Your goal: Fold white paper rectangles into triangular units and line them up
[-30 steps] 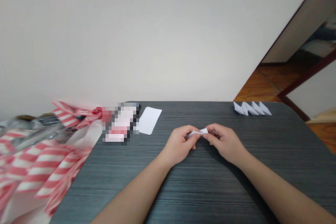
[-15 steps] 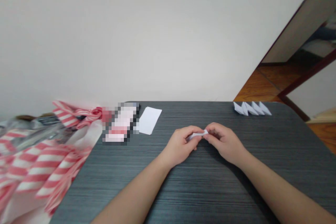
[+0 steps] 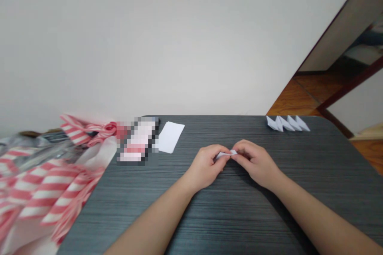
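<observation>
My left hand (image 3: 206,167) and right hand (image 3: 255,162) pinch opposite ends of the small white paper (image 3: 222,154), apparently so neither end slips.

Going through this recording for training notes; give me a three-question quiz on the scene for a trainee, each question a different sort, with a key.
1. Multiple choice: what do the fingers of the left hand and right hand hold between them?
A) a pair of scissors
B) a small folded white paper
C) a mug

2. True or false: the row of folded white pieces lies farther from the person than the hands do.

3. Fill in: the striped fabric lies to the ____ of the dark table, as the person sees it.

Key: 1. B; 2. True; 3. left
</observation>
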Demonstrator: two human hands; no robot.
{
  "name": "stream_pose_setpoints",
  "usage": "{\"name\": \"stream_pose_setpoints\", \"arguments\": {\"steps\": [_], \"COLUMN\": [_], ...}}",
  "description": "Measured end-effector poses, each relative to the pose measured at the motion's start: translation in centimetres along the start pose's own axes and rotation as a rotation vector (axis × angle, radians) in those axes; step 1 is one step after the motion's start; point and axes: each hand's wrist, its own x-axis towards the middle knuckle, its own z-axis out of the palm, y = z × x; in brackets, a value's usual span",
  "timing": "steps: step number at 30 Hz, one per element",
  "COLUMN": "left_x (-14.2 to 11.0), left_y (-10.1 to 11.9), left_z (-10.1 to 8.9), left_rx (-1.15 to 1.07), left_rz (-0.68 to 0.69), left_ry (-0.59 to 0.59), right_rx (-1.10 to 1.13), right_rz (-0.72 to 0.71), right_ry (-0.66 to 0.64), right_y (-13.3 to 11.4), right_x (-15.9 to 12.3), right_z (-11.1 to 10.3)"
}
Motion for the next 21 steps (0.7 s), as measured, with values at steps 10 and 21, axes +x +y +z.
{"name": "stream_pose_setpoints", "arguments": {"steps": [10, 21], "left_x": [-0.3, 0.0], "left_y": [-0.7, 0.2], "left_z": [0.4, 0.2], "left_rx": [-0.109, -0.103], "left_rz": [-0.045, -0.08], "left_ry": [-0.008, -0.039], "right_rx": [0.034, 0.072], "right_rz": [0.002, 0.008], "right_ry": [0.007, -0.004], "right_y": [-0.3, -0.1], "right_x": [0.1, 0.1], "right_z": [0.0, 0.2]}}
